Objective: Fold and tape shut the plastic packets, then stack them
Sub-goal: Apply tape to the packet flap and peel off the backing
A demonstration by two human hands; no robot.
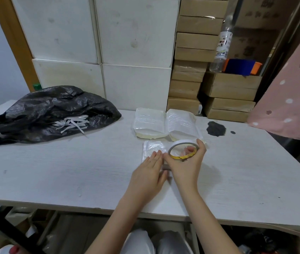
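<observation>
Now both my hands meet over a clear packet on the white table (53, 171).

My left hand (148, 174) lies flat, fingers straight and together, pressing the plastic packet (152, 148); my right hand (186, 165) curls round the tape roll (182, 149), tilted up just beside it. The packet's near edge is hidden under my hands, so I cannot tell its fold. Crinkled and see-through, it lies in front of two stacks of packets (163, 121).

clear packet (152, 148) flat mid-table | tape roll (183, 150) tilted above it | two packet stacks (165, 123) behind, side by side
</observation>
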